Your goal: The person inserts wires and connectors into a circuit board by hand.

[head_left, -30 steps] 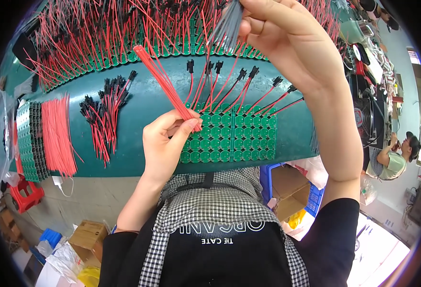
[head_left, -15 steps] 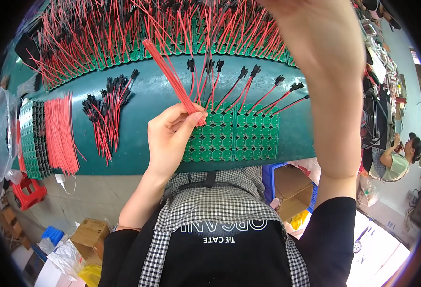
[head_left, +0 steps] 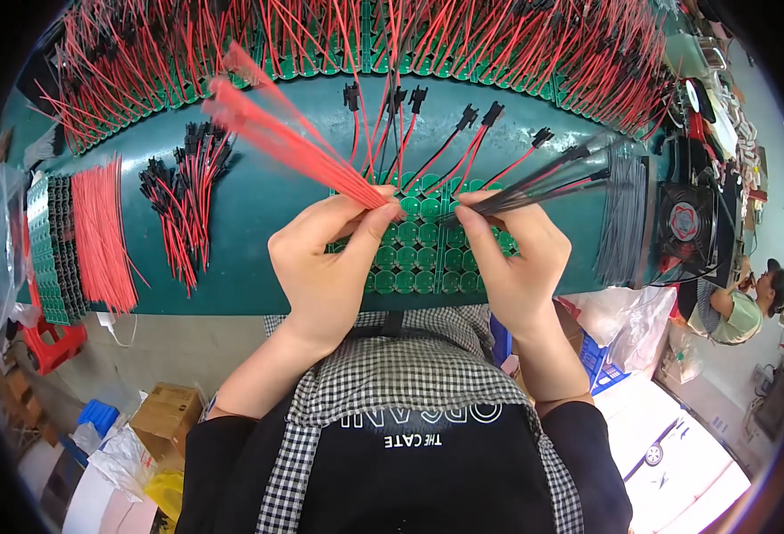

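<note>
Red wires [head_left: 294, 147] pinched in a tight bundle by the left hand [head_left: 325, 267], thumb and fingers clenched on the lower ends, free ends fanning up and to the left over the bench [head_left: 258, 214]. Black wires [head_left: 543, 182] gripped the same way by the right hand [head_left: 512, 262], streaming out to the right. Both hands meeting just above the panel of round green boards [head_left: 418, 258] at the near edge, fingertips almost touching over its top row.

Looks like the feeding step: picking single wires off each bundle and setting them to the boards. Several leads with black plugs [head_left: 463, 133] already standing up from the panel's top row, so well under way on this panel, most boards yet bare.

Off to the left, a loose pile of red-and-black leads [head_left: 182, 200], then a flat sheaf of cut red wires [head_left: 102, 231] beside strips of green boards [head_left: 49, 240]. To the right, a stack of dark wires [head_left: 623, 218] next to a small fan [head_left: 684, 222]. Along the far side, rows of wired boards [head_left: 410, 44].

Next move, by the look of it: separate one wire from the bundle without loosening the rest, line its bare tip onto one pad, hold steady, keep clear of the standing leads.
</note>
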Demonstrator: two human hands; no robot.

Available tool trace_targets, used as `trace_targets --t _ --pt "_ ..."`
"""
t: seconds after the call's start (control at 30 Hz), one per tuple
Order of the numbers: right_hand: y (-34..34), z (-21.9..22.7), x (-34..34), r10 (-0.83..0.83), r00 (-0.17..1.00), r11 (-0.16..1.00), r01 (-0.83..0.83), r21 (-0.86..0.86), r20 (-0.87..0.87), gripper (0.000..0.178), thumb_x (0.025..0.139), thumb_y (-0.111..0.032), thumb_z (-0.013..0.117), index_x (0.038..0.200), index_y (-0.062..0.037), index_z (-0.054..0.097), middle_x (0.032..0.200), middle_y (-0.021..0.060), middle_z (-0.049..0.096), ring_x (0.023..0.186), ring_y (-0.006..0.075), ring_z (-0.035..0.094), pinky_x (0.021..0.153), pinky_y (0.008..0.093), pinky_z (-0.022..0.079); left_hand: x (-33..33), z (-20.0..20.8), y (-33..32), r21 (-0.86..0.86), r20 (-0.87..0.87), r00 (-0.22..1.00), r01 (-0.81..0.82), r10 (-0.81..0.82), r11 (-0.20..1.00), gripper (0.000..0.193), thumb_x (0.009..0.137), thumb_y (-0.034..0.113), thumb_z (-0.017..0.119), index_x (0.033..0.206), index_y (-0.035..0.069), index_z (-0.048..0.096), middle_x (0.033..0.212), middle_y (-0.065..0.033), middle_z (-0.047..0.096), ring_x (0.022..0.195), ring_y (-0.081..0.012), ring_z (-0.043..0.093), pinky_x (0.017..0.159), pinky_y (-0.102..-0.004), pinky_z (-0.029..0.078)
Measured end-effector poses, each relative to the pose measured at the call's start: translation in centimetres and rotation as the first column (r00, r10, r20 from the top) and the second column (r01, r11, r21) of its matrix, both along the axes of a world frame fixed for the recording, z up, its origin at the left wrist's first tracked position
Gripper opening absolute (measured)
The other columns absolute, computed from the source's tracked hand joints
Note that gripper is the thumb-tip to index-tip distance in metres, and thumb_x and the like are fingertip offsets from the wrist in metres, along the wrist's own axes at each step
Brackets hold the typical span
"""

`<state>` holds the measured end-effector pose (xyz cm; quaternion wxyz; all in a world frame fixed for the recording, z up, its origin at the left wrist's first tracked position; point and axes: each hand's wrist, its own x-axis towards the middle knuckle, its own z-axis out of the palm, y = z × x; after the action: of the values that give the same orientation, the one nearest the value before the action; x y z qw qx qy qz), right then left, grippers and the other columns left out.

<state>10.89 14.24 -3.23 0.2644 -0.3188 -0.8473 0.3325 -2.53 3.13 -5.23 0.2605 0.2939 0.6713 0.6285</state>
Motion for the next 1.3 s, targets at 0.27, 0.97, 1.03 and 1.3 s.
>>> trace_targets --t 0.27,0.97,1.03,1.3 --pt "-0.4 -1.0 -0.5 0.022 0.984 0.999 -0.015 0.04 -0.174 0.005 0.075 0.007 0.069 0.079 0.0077 0.066 0.082 0.0139 0.069 0.072 0.0236 0.067 0.065 0.0286 0.052 0.8 -1.3 0.5 -0.035 -0.166 0.985 -0.051 0.044 0.998 0.012 0.075 -0.003 0.072 0.087 -0.003 0.069 0.084 -0.01 0.07 0.068 -0.0145 0.065 0.059 -0.0248 0.049" --pt "0.2 -2.1 -1.7 -0.014 0.988 0.985 0.04 0.168 -0.154 0.012 0.073 0.002 0.073 0.084 -0.0005 0.068 0.082 0.0072 0.069 0.069 0.02 0.065 0.058 0.0277 0.05 0.6 -1.3 1.3 -0.084 -0.317 0.948 -0.023 -0.005 0.996 0.013 0.081 -0.005 0.068 0.094 -0.005 0.069 0.087 -0.009 0.068 0.075 -0.0122 0.067 0.065 -0.0211 0.052" --pt "0.3 -2.0 -1.8 -0.021 0.987 0.986 0.047 0.158 -0.162 0.011 0.073 0.002 0.073 0.083 -0.0009 0.068 0.082 0.0071 0.069 0.068 0.0201 0.065 0.057 0.0279 0.05 0.5 -1.2 1.4 -0.09 -0.336 0.942 -0.028 -0.004 0.996 0.013 0.082 -0.004 0.068 0.094 -0.005 0.069 0.086 -0.0083 0.068 0.074 -0.0118 0.066 0.065 -0.0211 0.052" --pt "0.4 -2.1 -1.8 -0.026 0.99 0.986 0.049 0.162 -0.142 0.011 0.075 -0.001 0.072 0.085 -0.0019 0.068 0.079 0.0083 0.067 0.064 0.021 0.063 0.054 0.029 0.05 0.7 -1.2 2.0 -0.062 -0.348 0.937 -0.054 0.029 0.997 0.013 0.076 -0.002 0.071 0.089 -0.003 0.068 0.081 -0.0127 0.068 0.07 -0.022 0.067 0.064 -0.0282 0.052"
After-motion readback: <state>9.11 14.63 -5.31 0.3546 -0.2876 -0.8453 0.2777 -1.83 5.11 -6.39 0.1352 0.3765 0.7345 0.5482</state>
